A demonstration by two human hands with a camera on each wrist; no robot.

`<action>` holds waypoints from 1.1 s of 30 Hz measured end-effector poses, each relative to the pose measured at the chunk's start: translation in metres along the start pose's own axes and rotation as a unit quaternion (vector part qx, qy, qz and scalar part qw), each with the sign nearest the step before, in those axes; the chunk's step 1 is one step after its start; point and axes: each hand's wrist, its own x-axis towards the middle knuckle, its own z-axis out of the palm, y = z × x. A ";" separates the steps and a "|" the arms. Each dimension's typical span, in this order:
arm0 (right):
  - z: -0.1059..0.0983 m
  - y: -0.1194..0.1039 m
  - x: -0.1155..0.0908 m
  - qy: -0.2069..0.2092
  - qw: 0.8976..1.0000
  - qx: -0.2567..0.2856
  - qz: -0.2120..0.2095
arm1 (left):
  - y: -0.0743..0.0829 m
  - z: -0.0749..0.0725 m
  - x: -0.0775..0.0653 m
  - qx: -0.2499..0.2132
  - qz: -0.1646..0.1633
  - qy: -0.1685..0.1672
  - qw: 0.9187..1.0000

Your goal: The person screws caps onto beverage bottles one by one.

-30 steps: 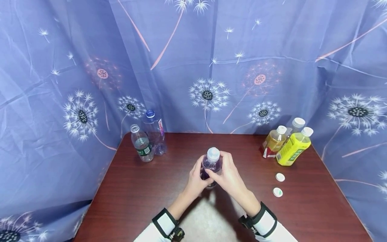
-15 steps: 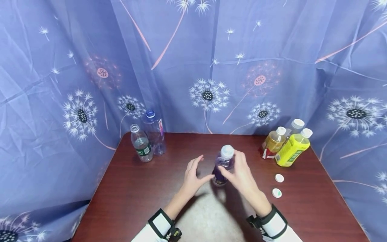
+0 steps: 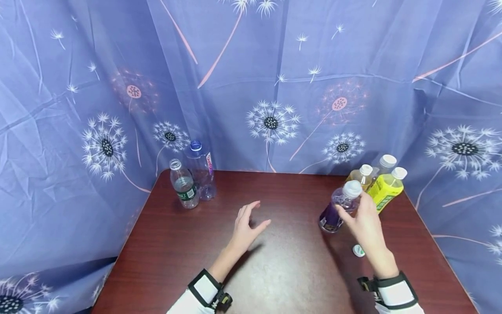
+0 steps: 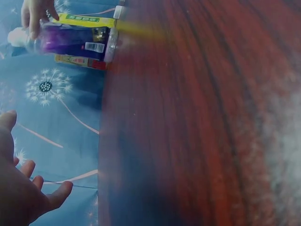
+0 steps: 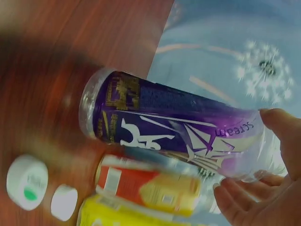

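Note:
My right hand [image 3: 365, 222] grips a clear bottle with a purple label [image 3: 334, 213] and a white cap [image 3: 352, 189] by its upper part. The right wrist view shows the thumb and fingers round the neck end of the purple-labelled bottle [image 5: 169, 122]. It stands slightly tilted at the right of the table, in front of an amber bottle [image 3: 361, 175] and a yellow-labelled bottle [image 3: 386, 189]. My left hand [image 3: 244, 229] hovers over the middle of the table, fingers spread and holding nothing; in the left wrist view the same hand [image 4: 23, 188] shows at lower left.
Another white-capped bottle [image 3: 386, 162] stands behind those two. Loose white caps [image 5: 27, 182] lie on the table near the right hand. At the back left are an uncapped green-labelled bottle [image 3: 185, 187] and a clear bluish bottle [image 3: 201, 170]. A patterned blue curtain [image 3: 235, 87] encloses the table.
My left hand has let go of the purple-labelled bottle and moved slightly left. My right hand has carried that bottle from the middle to the right, toward the other capped bottles.

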 end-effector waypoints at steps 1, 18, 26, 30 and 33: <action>-0.003 0.004 0.001 0.002 1.000 -0.009 0.012 | 0.000 0.000 0.000 0.002 -0.003 0.000 1.000; -0.026 0.038 0.016 0.047 0.987 -0.094 0.121 | -0.002 -0.006 -0.002 0.009 -0.005 0.000 1.000; -0.023 0.045 0.020 0.072 0.987 -0.076 0.122 | -0.004 -0.006 -0.001 0.017 0.003 0.009 1.000; -0.020 0.049 0.021 0.093 0.987 -0.070 0.110 | -0.004 -0.006 -0.001 0.010 0.000 0.006 1.000; -0.020 0.050 0.023 0.096 0.987 -0.070 0.112 | -0.004 -0.006 0.000 0.009 -0.002 0.005 1.000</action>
